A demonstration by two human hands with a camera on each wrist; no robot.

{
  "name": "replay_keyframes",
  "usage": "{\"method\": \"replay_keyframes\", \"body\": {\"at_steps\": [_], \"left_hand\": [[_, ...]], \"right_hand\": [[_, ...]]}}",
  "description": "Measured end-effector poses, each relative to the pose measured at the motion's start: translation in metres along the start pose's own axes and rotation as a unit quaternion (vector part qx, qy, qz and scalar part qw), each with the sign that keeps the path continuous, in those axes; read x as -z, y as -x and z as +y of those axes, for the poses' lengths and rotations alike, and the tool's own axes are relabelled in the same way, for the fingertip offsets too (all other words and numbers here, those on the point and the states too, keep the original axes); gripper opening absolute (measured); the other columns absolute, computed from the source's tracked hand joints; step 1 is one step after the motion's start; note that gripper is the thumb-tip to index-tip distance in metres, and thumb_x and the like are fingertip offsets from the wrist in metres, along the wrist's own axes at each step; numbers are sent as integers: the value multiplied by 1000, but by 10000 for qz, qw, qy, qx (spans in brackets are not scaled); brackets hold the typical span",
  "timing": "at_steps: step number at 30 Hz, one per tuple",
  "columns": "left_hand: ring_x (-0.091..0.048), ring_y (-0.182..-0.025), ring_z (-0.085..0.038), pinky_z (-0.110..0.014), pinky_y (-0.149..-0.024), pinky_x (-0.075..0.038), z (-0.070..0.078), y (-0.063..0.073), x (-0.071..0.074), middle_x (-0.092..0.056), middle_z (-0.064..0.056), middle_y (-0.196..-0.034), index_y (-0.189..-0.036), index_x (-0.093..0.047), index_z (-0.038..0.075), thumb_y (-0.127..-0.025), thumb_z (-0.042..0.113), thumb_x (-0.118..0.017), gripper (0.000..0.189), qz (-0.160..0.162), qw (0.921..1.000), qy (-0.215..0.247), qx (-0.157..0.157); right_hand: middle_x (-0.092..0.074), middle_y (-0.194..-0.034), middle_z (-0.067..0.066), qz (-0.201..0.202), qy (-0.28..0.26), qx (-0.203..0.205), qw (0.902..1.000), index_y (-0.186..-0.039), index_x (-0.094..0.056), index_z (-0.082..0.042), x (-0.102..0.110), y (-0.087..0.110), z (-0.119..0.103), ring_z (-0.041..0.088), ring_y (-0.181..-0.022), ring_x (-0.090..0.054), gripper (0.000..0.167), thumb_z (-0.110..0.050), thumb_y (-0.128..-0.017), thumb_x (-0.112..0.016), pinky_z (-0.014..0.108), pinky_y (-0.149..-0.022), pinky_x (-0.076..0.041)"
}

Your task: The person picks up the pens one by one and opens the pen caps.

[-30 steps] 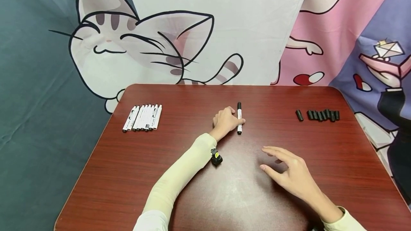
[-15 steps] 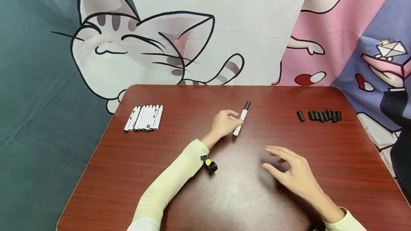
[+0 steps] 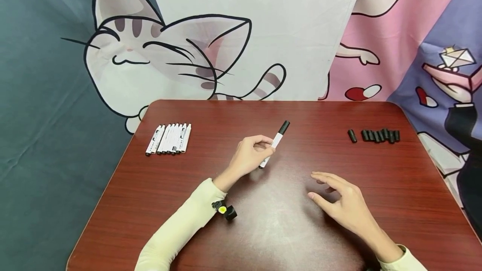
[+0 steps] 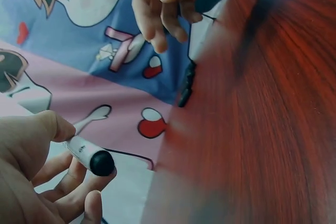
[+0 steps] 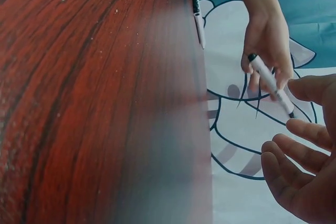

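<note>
My left hand (image 3: 250,156) pinches a white marker with a black cap (image 3: 277,139) between thumb and fingers, above the middle of the table. The marker tilts, its capped end pointing away to the right. In the left wrist view the marker's black bottom end (image 4: 102,163) faces the camera. Nearer the front right, my right hand (image 3: 344,202) hovers with its fingers spread and relaxed, holding nothing. The right wrist view has the marker (image 5: 273,85) in the left hand (image 5: 269,40), apart from the right hand's fingers (image 5: 302,150).
A row of several white markers without caps (image 3: 169,138) lies at the back left of the brown table (image 3: 124,204). Several black caps (image 3: 380,136) lie in a row at the back right, with one cap (image 3: 352,136) slightly apart to their left.
My left hand has taken hold of the marker, lifted it off the table and drawn it back to the left, tilting it. The right hand has stayed nearly still.
</note>
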State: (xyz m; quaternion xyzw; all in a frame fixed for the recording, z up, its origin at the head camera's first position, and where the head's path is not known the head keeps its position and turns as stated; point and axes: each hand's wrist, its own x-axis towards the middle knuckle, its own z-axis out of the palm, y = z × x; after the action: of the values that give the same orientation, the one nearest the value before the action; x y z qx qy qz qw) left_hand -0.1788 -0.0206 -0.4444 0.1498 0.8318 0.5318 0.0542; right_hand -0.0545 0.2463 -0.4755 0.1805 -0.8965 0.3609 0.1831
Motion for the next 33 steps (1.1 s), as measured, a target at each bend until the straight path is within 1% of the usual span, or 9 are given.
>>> {"method": "replay_keyframes", "body": {"at_steps": [4, 8, 11, 16, 20, 23, 26, 29, 33], "left_hand": [[-71, -82, -6, -26, -72, -57, 4, 14, 13, -74, 4, -93, -109, -75, 14, -91, 16, -76, 17, -8, 9995, 147, -262], [-70, -82, -10, -29, -75, -58, 7, 29, 24, -73, 2, -93, -109, -74, 14, -91, 14, -76, 18, 48, 9982, 207, -554], [-70, -86, -11, -32, -77, -59, 8, 38, 31, -71, 0, -96, -110, -75, 13, -90, 12, -77, 20, 68, 9969, 246, -749], [-70, -91, -12, -32, -80, -59, 6, 51, 39, -69, -1, -101, -112, -75, 12, -90, 8, -78, 23, -40, 9946, 341, -980], [-70, -92, -12, -33, -81, -60, 0, 60, 44, -69, 1, -103, -112, -75, 13, -90, 8, -77, 23, -131, 9929, 318, -1135], [-69, -91, -11, -35, -80, -60, -5, 67, 47, -70, 3, -104, -112, -75, 15, -91, 7, -77, 23, -176, 9921, 224, -1219], [-67, -88, -10, -32, -76, -59, -10, 73, 47, -72, 6, -103, -112, -75, 19, -91, 8, -77, 24, -231, 9915, 64, -1278], [-63, -82, -8, -26, -68, -56, -15, 78, 46, -73, 8, -100, -111, -75, 21, -91, 10, -77, 23, -259, 9902, -98, -1368], [-58, -74, -7, -25, -60, -50, -23, 83, 43, -73, 8, -95, -111, -76, 22, -92, 12, -77, 21, -318, 9881, -201, -1490]], "right_hand": [[-72, -121, -4, -2, -41, 11, 10000, -123, -73, -18, 1, -1, 0, 10, -101, -68, 53, -11, -74, -91, 14, -76, -52], [-72, -121, -4, -8, -52, 25, 10000, -123, -73, -18, 0, -1, -1, 7, -101, -67, 53, -10, -75, -91, 14, -77, -52], [-72, -122, -5, -17, -72, 30, 10000, -124, -73, -19, -1, -1, -2, 6, -102, -67, 53, -10, -75, -91, 14, -77, -52], [-72, -122, -5, -26, -65, 44, 10000, -124, -73, -19, -2, -1, -4, 8, -100, -68, 53, -11, -75, -91, 13, -75, -52], [-72, -122, -5, -65, -84, 37, 9999, -123, -73, -19, -4, -1, -4, 7, -99, -68, 53, -12, -75, -91, 14, -75, -52], [-72, -121, -5, -79, -122, 32, 9999, -123, -73, -19, -5, -1, -4, 6, -100, -67, 53, -11, -74, -92, 14, -75, -52], [-72, -121, -4, -76, -141, 53, 9999, -123, -73, -18, -6, -1, -3, 5, -100, -67, 53, -11, -74, -92, 14, -76, -52], [-72, -120, -4, -73, -145, 92, 9998, -123, -73, -18, -7, -2, -3, 6, -99, -67, 53, -10, -74, -91, 14, -76, -52], [-72, -120, -4, -70, -158, 156, 9997, -123, -73, -18, -9, -3, -4, 7, -98, -68, 54, -10, -73, -91, 14, -75, -52]]}}
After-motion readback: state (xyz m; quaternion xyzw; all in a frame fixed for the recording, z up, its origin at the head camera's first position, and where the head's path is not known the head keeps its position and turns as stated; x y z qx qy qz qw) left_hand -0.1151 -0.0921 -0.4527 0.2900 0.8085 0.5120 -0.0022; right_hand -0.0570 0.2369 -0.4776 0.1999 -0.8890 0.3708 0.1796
